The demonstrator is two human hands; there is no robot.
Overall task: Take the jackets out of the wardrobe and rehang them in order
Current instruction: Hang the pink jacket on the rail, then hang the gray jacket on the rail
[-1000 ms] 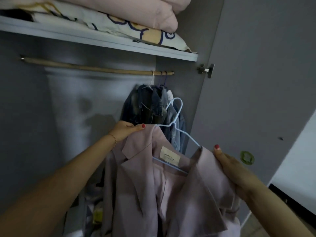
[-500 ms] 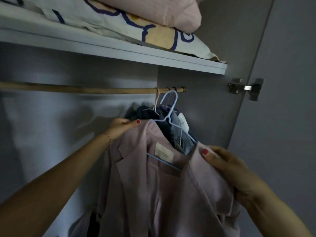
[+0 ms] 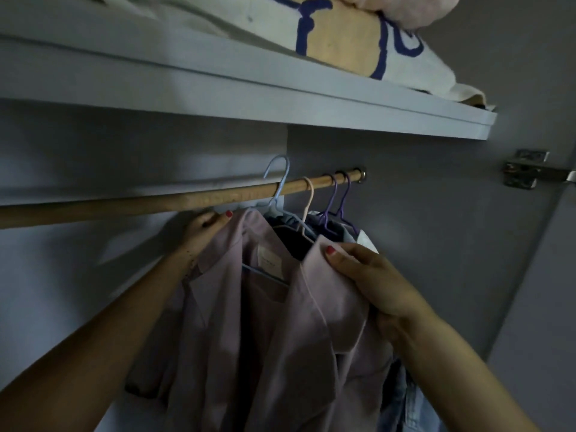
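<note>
In the middle of the frame hangs the pale pink jacket with a lapel collar (image 3: 255, 322), carried on a thin light blue wire hanger (image 3: 278, 188). The hook of this hanger is raised at the round wooden rail (image 3: 131, 204); it seems to be just over the rail or about to catch it, I cannot tell which. The left hand (image 3: 204, 227) grasps the left shoulder of the jacket just under the rail, and the right hand (image 3: 371, 282) pinches the right collar edge. To the right, near the end of the rail, three more hangers carry dark and denim jackets (image 3: 299, 235). Above is the grey wardrobe shelf (image 3: 218, 88) with folded bedding (image 3: 343, 42). I judge this is the rehanging step: next the hook must settle on the rail, then both hands let go.
</note>
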